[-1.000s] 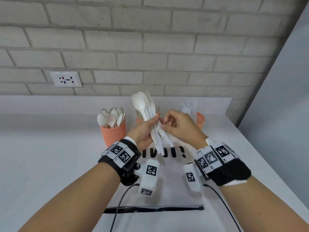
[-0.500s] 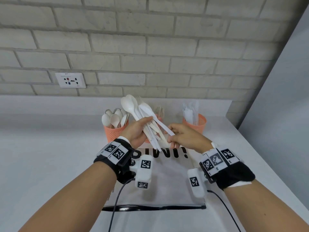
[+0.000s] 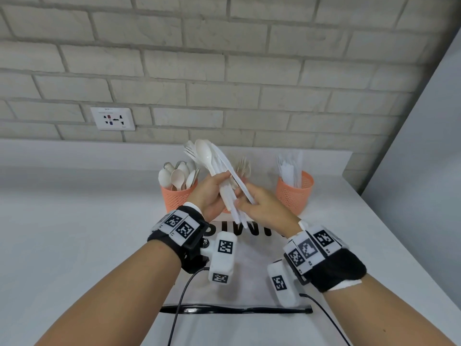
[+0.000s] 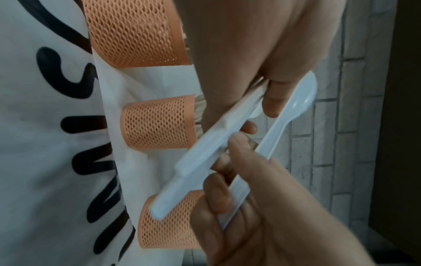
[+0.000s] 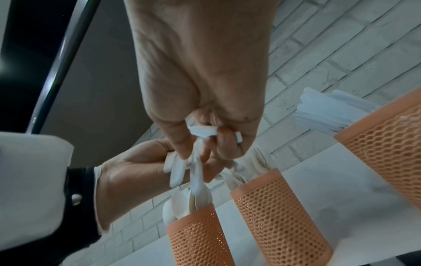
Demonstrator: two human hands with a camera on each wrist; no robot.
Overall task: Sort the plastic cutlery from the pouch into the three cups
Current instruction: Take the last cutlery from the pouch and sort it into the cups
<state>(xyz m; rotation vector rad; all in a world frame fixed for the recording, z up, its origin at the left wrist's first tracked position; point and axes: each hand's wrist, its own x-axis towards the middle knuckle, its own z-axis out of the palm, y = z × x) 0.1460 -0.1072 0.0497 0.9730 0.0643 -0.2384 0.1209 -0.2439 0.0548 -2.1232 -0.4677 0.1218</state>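
Both hands have lifted slightly since a moment ago, and the knife (image 3: 234,181) now lies closer along the bundle. On the left stands the spoon cup (image 3: 176,197). Just right of it, the left hand (image 3: 212,194) is curled round the cutlery bundle (image 3: 214,168), heads tilted up and left. The right hand (image 3: 264,208) pinches the knife by its handle end. The fork cup (image 4: 157,122) sits behind the hands, the knife cup (image 3: 294,193) far right. The pouch (image 3: 239,278) lies flat, near, under the wrists.
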